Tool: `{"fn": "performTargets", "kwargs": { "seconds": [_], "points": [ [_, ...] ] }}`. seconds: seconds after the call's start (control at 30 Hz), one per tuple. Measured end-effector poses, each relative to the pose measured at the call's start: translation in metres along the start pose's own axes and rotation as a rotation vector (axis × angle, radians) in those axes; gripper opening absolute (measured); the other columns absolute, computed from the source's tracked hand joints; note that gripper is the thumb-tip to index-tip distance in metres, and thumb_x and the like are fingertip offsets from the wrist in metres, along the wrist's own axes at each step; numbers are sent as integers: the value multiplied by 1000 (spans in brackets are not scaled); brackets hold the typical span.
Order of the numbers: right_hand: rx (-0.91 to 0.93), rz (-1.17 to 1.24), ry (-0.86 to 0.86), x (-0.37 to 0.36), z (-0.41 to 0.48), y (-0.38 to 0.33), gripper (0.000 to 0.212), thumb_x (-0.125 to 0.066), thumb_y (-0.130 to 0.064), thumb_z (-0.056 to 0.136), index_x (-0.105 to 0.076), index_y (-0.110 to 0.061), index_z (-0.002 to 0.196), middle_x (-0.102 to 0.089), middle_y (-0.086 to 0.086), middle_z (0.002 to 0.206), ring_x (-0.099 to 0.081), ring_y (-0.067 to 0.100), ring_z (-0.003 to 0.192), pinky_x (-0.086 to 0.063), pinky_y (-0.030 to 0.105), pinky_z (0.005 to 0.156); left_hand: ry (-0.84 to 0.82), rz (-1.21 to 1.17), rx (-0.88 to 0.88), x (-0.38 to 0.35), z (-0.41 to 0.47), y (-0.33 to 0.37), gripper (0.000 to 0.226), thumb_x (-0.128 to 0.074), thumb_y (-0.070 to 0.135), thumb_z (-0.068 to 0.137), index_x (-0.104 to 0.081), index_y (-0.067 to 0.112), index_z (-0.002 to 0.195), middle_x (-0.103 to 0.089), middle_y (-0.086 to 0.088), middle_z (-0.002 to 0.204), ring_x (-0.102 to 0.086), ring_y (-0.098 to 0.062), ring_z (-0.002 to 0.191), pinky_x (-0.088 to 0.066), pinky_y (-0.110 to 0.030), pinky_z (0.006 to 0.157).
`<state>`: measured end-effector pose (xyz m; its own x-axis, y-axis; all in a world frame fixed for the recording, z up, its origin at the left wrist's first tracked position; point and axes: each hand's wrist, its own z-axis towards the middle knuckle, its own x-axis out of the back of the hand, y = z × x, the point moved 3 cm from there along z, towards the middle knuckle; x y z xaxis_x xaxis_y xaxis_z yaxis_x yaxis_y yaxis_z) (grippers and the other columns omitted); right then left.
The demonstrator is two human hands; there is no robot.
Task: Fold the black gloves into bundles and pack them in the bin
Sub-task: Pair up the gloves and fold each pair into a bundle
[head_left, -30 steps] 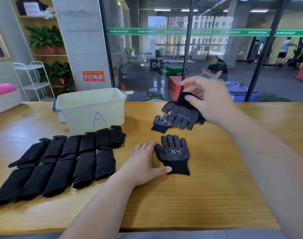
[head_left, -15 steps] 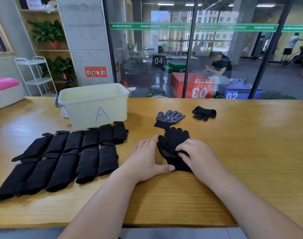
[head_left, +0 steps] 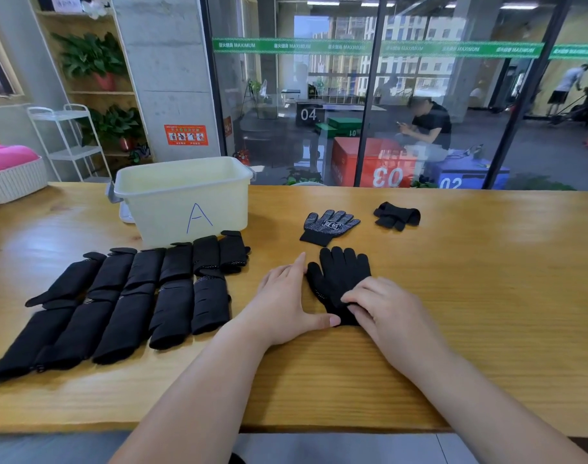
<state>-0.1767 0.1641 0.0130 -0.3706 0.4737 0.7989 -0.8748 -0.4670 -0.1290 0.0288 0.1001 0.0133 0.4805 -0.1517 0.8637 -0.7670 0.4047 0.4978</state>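
Note:
A black glove pair lies stacked on the wooden table, fingers pointing away from me. My left hand lies flat beside its left edge, thumb touching the cuff. My right hand rests on the cuff end, fingertips pressing the fabric. Behind it lie a dotted glove and a crumpled glove. Several folded glove bundles lie in two rows on the left. The cream bin marked "A" stands behind them.
A white woven basket with a pink cushion sits at the far left. A glass wall runs along the table's far edge. Bare tabletop stretches to the right of my hands.
My right hand brought a glove down from the far pile and laid it on the dotted glove by my left hand. It now rests on the cuff. The left hand barely moved.

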Motion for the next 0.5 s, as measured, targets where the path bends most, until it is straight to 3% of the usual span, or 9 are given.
{"fn": "performTargets", "kwargs": {
  "seconds": [0.13, 0.33, 0.4, 0.5],
  "points": [
    [-6, 2, -46, -6, -6, -2, 17, -77, -17, 95, -77, -25, 110, -64, -15, 101, -60, 10, 94, -56, 32, 71, 5, -2, 5, 0, -1, 0, 138, -75, 84, 73, 6, 28, 170, -30, 10, 171, -14, -15, 160, -15, -43, 132],
    [-113, 143, -29, -1, -9, 0, 17, -62, -32, 104, -75, -28, 115, -63, -22, 107, -58, 2, 104, -52, 24, 86, 10, 26, -4, 0, 0, -2, 134, -72, 87, 73, 1, 31, 171, -29, 8, 171, -16, -16, 160, -19, -47, 132],
    [-186, 137, 3, -2, -9, 6, 17, -62, -32, 103, -75, -28, 114, -63, -22, 111, -57, 2, 108, -52, 27, 89, 6, 27, -13, 0, 0, -4, 130, -67, 92, 72, -6, 33, 170, -27, 7, 172, -14, -16, 161, -20, -48, 132],
    [-282, 62, -80, -8, -11, 13, 21, -60, -42, 101, -74, -36, 116, -61, -27, 117, -51, -1, 115, -47, 23, 89, 1, 12, -28, 0, 0, -6, 117, -63, 94, 73, -25, 35, 167, -29, 10, 170, -12, -14, 160, -19, -47, 131]
  ]
}}
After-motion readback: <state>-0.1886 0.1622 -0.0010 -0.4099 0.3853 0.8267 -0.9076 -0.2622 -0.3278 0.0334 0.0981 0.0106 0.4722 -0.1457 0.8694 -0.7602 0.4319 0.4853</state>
